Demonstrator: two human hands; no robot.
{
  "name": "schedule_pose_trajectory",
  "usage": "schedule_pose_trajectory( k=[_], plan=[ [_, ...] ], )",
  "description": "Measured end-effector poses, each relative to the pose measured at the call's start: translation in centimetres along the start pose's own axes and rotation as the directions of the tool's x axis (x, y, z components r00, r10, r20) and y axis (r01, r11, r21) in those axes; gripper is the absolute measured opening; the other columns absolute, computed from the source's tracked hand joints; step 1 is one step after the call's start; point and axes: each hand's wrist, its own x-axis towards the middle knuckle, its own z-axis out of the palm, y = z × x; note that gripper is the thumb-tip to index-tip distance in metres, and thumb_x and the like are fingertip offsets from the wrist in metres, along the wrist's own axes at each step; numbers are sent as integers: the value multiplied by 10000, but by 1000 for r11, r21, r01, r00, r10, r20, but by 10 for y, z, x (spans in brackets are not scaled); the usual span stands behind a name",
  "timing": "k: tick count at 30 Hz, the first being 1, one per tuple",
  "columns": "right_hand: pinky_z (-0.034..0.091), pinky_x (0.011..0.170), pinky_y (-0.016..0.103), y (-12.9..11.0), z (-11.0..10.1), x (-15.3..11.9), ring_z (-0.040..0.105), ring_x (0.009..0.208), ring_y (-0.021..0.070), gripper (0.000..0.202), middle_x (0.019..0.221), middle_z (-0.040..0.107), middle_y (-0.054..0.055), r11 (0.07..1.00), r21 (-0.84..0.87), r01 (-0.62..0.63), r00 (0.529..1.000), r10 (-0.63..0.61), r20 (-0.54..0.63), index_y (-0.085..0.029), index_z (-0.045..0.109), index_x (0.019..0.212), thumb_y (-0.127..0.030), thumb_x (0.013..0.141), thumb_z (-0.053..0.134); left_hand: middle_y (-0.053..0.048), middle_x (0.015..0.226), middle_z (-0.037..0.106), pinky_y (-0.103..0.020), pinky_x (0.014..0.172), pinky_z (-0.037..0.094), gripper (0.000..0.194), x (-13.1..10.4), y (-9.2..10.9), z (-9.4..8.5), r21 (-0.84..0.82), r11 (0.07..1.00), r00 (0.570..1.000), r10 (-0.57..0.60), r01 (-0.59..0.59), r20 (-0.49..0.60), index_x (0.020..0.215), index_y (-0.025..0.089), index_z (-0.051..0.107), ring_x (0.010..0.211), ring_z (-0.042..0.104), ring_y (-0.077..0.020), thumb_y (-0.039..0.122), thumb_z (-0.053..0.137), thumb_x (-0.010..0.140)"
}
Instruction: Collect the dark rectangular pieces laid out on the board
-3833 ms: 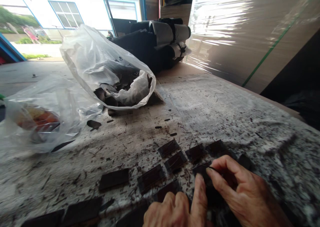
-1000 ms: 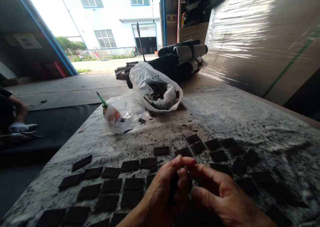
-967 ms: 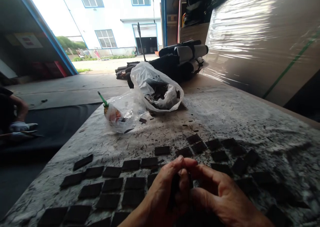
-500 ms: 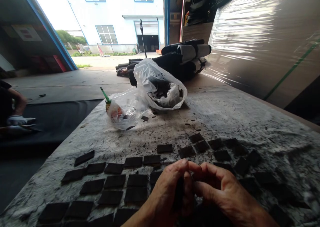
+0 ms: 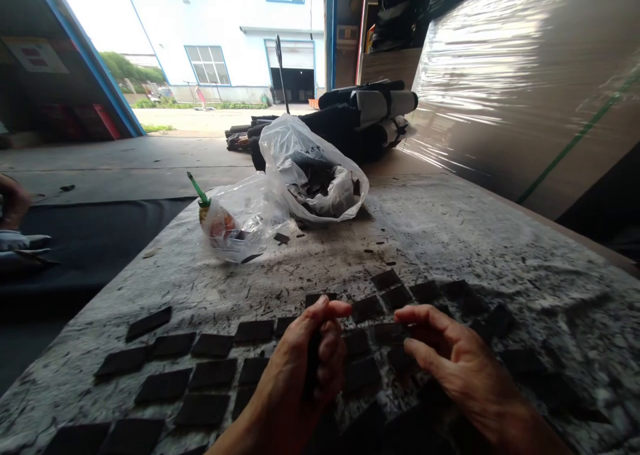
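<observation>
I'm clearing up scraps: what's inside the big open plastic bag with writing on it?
Through its mouth, the plastic bag shows dark scraps. Anything deeper is hidden beneath them or behind the cloudy film.

Black rectangular pieces (image 5: 203,409) lie flat in uneven rows across the lower part of the frame, many with narrow gaps between them. At lower left, 1 slanted piece (image 5: 149,323) rests along its group's upper edge. A dark item (image 5: 312,368) (its shape mostly hidden) is held in the curled left hand (image 5: 300,361), bottom center. Dark, shadowed pieces lie nearest the right hand (image 5: 457,358), its fingertips parted.
</observation>
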Motion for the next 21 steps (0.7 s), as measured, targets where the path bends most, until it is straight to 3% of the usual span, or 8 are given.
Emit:
schedule_pose_trajectory(
  k=[4, 8, 15, 21],
  plan=[
    [536, 722, 274, 3, 0, 9, 674, 831, 187, 227, 948, 708, 24, 962, -258, 86, 993, -103, -52, -218, 635, 996, -255, 798, 532, 83, 519, 348, -147, 345, 174, 239, 0, -1, -2, 27, 999, 998, -44, 46, -47, 881, 134, 616, 408, 247, -34, 347, 507, 885],
    [523, 823, 306, 8, 2, 10, 663, 923, 193, 241, 1017, 705, 27, 844, -483, 233, 957, -286, -39, -227, 640, 1008, -210, 824, 485, 87, 529, 358, -159, 341, 184, 238, 1, 4, 0, 33, 997, 996, -66, 68, -60, 903, 159, 594, 389, 274, -45, 379, 598, 811],
    [514, 882, 366, 17, 4, 11, 638, 1004, 209, 304, 1065, 701, 48, 728, -599, 334, 897, -441, -37, -232, 634, 1064, -178, 840, 434, 89, 535, 358, -175, 335, 185, 324, 0, 15, 4, 26, 997, 997, -71, 72, -40, 975, 173, 566, 378, 308, -64, 416, 627, 769],
    [513, 879, 372, 15, 3, 10, 631, 1023, 217, 286, 1074, 693, 57, 732, -593, 336, 888, -456, -60, -229, 628, 1057, -202, 852, 429, 82, 534, 360, -159, 348, 163, 238, -6, 8, -3, 43, 998, 997, -45, 48, -63, 899, 155, 609, 397, 265, -44, 379, 575, 827]
  ],
)
